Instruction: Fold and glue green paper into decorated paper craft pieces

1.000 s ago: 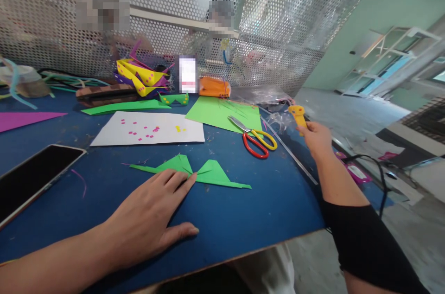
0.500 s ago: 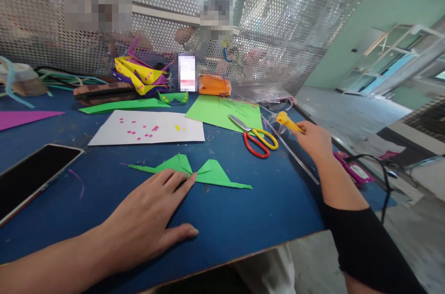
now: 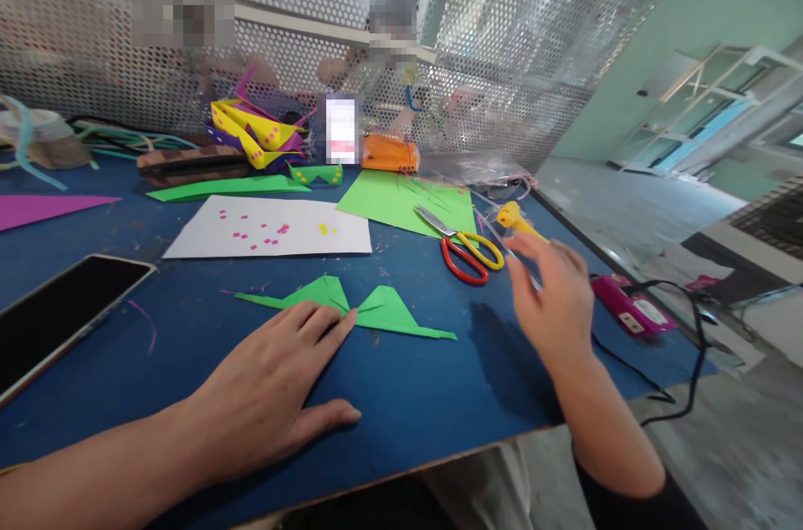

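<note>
a blue table (image 3: 439, 405) fills most of the view, with a wall of perforated metal mesh (image 3: 477, 37) standing along its far edge. people sit behind the mesh, blurred.

on the table's left edge lies a dark phone (image 3: 56, 321), screen up. beyond it is a white sheet of paper (image 3: 276, 229) dotted with small pink and yellow bits, and to its right a flat green sheet (image 3: 401, 200). a purple paper triangle (image 3: 43, 208) lies at far left. a pile of yellow and purple folded paper (image 3: 257, 133) sits near the mesh, with an orange pouch (image 3: 389, 154) to its right.

the left hand (image 3: 269, 392) rests flat on the table, palm down, fingers together and thumb spread to the side; its fingertips press on the left half of a folded green paper shape (image 3: 376, 313) with two peaks, which lies near the middle of the table.

the right hand (image 3: 555, 296) hovers above the table's right side, blurred, fingers loosely open and holding nothing. just beyond it lies a yellow glue gun (image 3: 514, 218) on the table. scissors with red and yellow handles (image 3: 467, 250) lie just left of it, blades on the green sheet. a pink device (image 3: 631, 313) with a black cord sits at the right edge.
</note>
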Motion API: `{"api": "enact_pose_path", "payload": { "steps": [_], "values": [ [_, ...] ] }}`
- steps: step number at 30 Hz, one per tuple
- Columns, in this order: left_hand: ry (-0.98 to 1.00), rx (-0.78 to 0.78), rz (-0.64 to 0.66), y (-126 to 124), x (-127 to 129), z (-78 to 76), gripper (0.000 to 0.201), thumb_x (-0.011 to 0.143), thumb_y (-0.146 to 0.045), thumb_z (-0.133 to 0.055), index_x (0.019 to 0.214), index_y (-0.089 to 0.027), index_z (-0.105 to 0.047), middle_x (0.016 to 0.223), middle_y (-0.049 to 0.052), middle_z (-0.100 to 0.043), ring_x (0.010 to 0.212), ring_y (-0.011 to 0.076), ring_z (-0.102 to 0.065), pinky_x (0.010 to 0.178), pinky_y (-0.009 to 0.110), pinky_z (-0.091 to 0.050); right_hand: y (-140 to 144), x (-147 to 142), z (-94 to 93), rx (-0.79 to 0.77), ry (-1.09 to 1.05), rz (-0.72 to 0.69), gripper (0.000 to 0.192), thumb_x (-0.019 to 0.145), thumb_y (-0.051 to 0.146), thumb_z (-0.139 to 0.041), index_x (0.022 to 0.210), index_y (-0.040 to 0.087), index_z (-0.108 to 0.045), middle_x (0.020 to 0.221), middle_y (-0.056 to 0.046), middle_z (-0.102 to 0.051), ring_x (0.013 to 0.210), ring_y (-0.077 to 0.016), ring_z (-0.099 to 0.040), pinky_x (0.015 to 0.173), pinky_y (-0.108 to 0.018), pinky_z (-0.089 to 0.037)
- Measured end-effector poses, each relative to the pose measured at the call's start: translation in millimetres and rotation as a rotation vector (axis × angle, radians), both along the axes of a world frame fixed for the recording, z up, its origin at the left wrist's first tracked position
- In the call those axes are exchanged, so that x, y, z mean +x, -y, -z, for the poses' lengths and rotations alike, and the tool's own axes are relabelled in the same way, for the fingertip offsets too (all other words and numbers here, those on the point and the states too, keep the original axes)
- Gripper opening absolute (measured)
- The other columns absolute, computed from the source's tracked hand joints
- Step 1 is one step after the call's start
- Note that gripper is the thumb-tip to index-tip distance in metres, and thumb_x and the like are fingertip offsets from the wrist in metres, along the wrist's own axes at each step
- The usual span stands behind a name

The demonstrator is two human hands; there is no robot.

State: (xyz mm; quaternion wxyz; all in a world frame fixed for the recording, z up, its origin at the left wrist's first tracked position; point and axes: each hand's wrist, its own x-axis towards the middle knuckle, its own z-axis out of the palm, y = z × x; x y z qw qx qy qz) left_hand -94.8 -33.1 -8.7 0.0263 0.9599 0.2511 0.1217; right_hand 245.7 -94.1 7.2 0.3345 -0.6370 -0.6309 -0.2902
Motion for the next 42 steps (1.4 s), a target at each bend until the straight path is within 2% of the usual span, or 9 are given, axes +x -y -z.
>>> {"api": "enact_pose_path", "payload": {
  "steps": [2, 4, 9, 18, 22, 29, 35, 38, 42],
  "values": [
    [-0.016, 0.005, 0.020, -1.8, -0.9, 0.5, 0.080, 0.089, -0.072, -0.051, 0.144, -0.014, -0.049, 0.125, 0.013, -0.062, 0.110, 0.0308, -0.055, 0.094, 0.046, -0.048, 20.4, -34.6, 5.4, -0.032, -0.029, -0.136, 0.026, 0.097, 0.015, -0.050, 0.121, 0.018, -0.059, 0.108, -0.007, -0.076, 0.104, -0.0208, -0.068, 0.107, -0.041, -0.042],
    [-0.031, 0.003, 0.032, -3.2, -1.7, 0.9, 0.083, 0.088, -0.074, -0.050, 0.146, -0.015, -0.048, 0.125, 0.013, -0.062, 0.110, 0.0311, -0.055, 0.094, 0.046, -0.048, 38.8, -61.4, 12.0, -0.089, -0.040, -0.198, 0.029, 0.096, 0.011, -0.049, 0.122, 0.017, -0.059, 0.112, -0.007, -0.075, 0.108, -0.0201, -0.067, 0.109, -0.042, -0.039],
    [-0.036, 0.004, 0.028, -4.0, -1.7, 2.1, 0.085, 0.087, -0.076, -0.048, 0.145, -0.014, -0.048, 0.125, 0.014, -0.061, 0.111, 0.0318, -0.055, 0.094, 0.047, -0.048, 62.9, -93.2, 25.6, -0.250, -0.023, -0.295, 0.035, 0.096, 0.012, -0.048, 0.130, 0.010, -0.055, 0.121, -0.010, -0.072, 0.125, -0.0232, -0.058, 0.114, -0.046, -0.033],
    [-0.004, -0.006, 0.022, -3.0, -0.5, 4.7, 0.084, 0.086, -0.075, -0.051, 0.146, -0.016, -0.048, 0.125, 0.013, -0.062, 0.112, 0.0318, -0.055, 0.098, 0.047, -0.046, 58.1, -101.3, 27.6, -0.463, 0.032, -0.340, 0.044, 0.101, 0.031, -0.048, 0.139, 0.008, -0.050, 0.133, -0.008, -0.066, 0.142, -0.0272, -0.040, 0.119, -0.046, -0.025],
    [-0.009, -0.010, 0.037, -3.0, 0.2, 4.9, 0.086, 0.086, -0.076, -0.050, 0.145, -0.013, -0.048, 0.126, 0.015, -0.061, 0.114, 0.0333, -0.055, 0.098, 0.049, -0.046, 55.4, -103.6, 25.5, -0.500, 0.039, -0.351, 0.043, 0.101, 0.032, -0.047, 0.135, 0.006, -0.053, 0.132, -0.010, -0.067, 0.135, -0.0273, -0.049, 0.118, -0.047, -0.027],
    [0.006, -0.061, 0.013, -4.7, 3.0, -4.2, 0.079, 0.088, -0.076, -0.047, 0.139, -0.016, -0.056, 0.117, 0.013, -0.063, 0.107, 0.0316, -0.057, 0.097, 0.048, -0.047, 49.1, -115.1, 21.1, -0.421, 0.123, -0.334, 0.040, 0.100, 0.029, -0.045, 0.122, 0.001, -0.061, 0.111, -0.015, -0.073, 0.108, -0.0284, -0.064, 0.114, -0.051, -0.034],
    [0.012, -0.152, -0.018, -5.4, 0.6, -13.3, 0.075, 0.093, -0.074, -0.035, 0.140, -0.019, -0.056, 0.121, 0.012, -0.064, 0.110, 0.0297, -0.058, 0.096, 0.046, -0.048, 52.0, -115.3, 29.7, -0.374, 0.078, -0.313, 0.045, 0.098, 0.034, -0.050, 0.125, -0.001, -0.059, 0.115, -0.018, -0.072, 0.110, -0.0286, -0.065, 0.113, -0.052, -0.035],
    [0.038, -0.170, -0.039, -7.9, -3.7, -10.9, 0.074, 0.095, -0.072, -0.033, 0.141, -0.019, -0.056, 0.125, 0.011, -0.066, 0.115, 0.0294, -0.059, 0.100, 0.045, -0.047, 52.5, -114.6, 30.7, -0.372, 0.062, -0.307, 0.043, 0.098, 0.034, -0.050, 0.126, 0.002, -0.059, 0.115, -0.016, -0.072, 0.110, -0.0271, -0.066, 0.114, -0.052, -0.035],
    [0.065, -0.149, -0.057, -12.2, -10.1, -6.0, 0.070, 0.098, -0.068, -0.032, 0.150, -0.022, -0.045, 0.140, 0.010, -0.062, 0.128, 0.0293, -0.056, 0.108, 0.046, -0.043, 52.3, -114.9, 29.6, -0.379, 0.043, -0.291, 0.041, 0.099, 0.034, -0.050, 0.127, 0.006, -0.057, 0.115, -0.014, -0.072, 0.110, -0.0262, -0.066, 0.113, -0.053, -0.037]
  ]
}}
